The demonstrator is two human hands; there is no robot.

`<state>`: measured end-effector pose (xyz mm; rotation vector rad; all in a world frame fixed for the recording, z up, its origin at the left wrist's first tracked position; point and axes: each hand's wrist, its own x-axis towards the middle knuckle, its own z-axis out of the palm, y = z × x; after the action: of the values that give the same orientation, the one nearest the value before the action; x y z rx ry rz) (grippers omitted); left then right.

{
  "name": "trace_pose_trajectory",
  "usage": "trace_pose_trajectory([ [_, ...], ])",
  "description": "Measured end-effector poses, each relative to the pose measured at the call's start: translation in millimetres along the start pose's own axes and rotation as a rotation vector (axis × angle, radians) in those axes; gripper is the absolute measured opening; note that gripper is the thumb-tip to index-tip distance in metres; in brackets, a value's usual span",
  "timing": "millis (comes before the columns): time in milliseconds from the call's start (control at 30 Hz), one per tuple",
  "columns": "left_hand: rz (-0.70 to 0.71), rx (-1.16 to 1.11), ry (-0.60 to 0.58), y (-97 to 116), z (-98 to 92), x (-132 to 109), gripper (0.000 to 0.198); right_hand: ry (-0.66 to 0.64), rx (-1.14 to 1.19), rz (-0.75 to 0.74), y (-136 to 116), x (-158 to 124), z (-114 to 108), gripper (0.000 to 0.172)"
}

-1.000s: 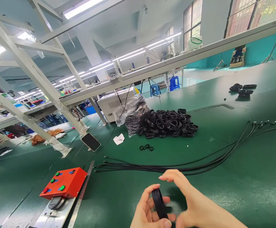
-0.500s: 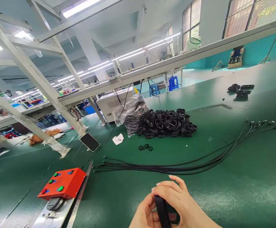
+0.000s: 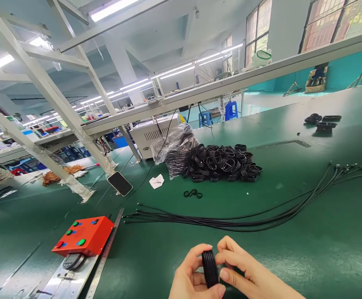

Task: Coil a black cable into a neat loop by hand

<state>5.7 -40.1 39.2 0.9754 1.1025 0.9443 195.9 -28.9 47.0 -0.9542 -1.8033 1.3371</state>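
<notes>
A tightly wound coil of black-sheathed cable [image 3: 210, 269] is pinched by the left hand [image 3: 189, 277], its long axis nearly upright. On its right, the right hand [image 3: 246, 268] is held half-curled, thumb and fingers apart; contact cannot be told

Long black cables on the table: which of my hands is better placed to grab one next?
Probably your right hand: your left hand grips the coiled cable, while the right, beside it, looks freer. The long black cables lie beyond both.
</notes>
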Motion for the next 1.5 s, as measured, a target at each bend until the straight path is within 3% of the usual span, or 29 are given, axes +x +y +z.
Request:
trace_pose_trajectory([
  [300,0.035,0.033,0.06,-9,2.6,5,0.06,-0.06,-0.075,0.013,-23,0,3,0.017],
  [567,-0.035,-0.283,-0.175,-2,-11.8,-3,0.064,-0.075,-0.12,0.03,-13,1,-11,0.026],
  [767,-0.063,-0.372,-0.317,5,-10.7,-5,0.06,-0.054,-0.055,0.031,-4,6,-6,0.035],
  [867,-0.075,-0.35,-0.274,4,-10.1,-5,0.062,-0.021,0.111,0.078,5,10,1,0.037],
  [1033,-0.011,-0.174,-0.084,0,-9.2,-4,0.066,0.292,0.261,0.151,8,7,14,0.042],
  [1167,-0.014,-0.038,-0.065,-1,-5.7,-3,0.066,0.202,0.375,0.117,-2,1,24,0.045],
  [1300,-0.014,-0.01,-0.105,-3,-3.0,-2,0.064,0.219,0.477,0.085,-3,4,31,0.051],
  [1400,0.02,-0.11,-0.125,-4,-3.6,-1,0.062,0.175,0.486,0.074,-1,9,25,0.05],
  [1500,0.005,-0.3,-0.196,-4,-8.1,1,0.076,0.187,0.344,0.091,-4,10,14,0.042],
])
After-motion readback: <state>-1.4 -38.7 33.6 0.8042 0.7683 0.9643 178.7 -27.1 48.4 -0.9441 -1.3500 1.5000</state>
